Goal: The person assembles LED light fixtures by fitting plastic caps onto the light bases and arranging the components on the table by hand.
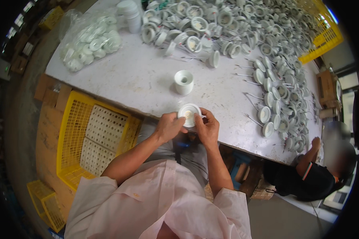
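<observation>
Both hands hold a small round white downlight (190,113) above the table's near edge, its face turned up and a yellowish disc inside the rim. My left hand (168,126) grips it from the left, thumb on the face. From the right, my right hand (208,126) has its thumb at the lower rim and fingers curled behind the far side. A white, pot-shaped round piece (184,88) with a hole in its top stands upright just beyond my hands. Whatever lies under the downlight is hidden.
Many white downlights (227,24) with short wires cover the back and right of the white table (139,79). A clear bag of white rings (93,46) and stacked white cups (129,18) are back left. A yellow crate (66,139) holds perforated white trays. Another person (319,175) sits right.
</observation>
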The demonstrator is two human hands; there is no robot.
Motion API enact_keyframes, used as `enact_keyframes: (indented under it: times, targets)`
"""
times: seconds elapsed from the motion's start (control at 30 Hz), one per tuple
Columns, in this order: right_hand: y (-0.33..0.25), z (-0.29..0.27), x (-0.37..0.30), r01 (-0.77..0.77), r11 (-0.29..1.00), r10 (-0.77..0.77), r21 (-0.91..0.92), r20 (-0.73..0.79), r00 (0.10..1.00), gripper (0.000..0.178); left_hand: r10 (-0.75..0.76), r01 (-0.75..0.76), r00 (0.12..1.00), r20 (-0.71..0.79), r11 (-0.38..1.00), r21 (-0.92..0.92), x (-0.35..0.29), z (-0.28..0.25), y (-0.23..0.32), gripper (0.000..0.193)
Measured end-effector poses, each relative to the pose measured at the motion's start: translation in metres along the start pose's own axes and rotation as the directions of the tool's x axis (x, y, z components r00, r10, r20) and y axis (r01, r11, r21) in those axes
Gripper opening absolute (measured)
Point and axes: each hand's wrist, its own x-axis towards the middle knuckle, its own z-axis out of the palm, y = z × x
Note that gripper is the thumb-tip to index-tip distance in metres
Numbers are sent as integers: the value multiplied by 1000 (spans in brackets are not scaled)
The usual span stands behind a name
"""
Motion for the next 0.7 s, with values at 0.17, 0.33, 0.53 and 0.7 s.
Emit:
enact_keyframes:
  times: [0.17, 0.33, 0.53, 0.7]
  targets:
    - [-31, -19, -1, 364, 915, -333, -173, 185, 925, 58, 32, -32, 999, 0, 995, 93, 4, -8, -3, 29]
    - [-33, -38, 6, 673, 630, -535, -388, 412, 738, 78, 129, -144, 989, 70, 949, 282, 22, 8, -9, 26]
    - [-39, -65, 21, 674, 559, -529, -482, 419, 738, 65, -76, 35, 980, 184, 975, 217, 41, 32, 6, 29]
    - [-18, -111, 65, 595, 617, -546, -514, 264, 795, 59, 173, -230, 956, 237, 945, 235, 58, 36, 2, 34]
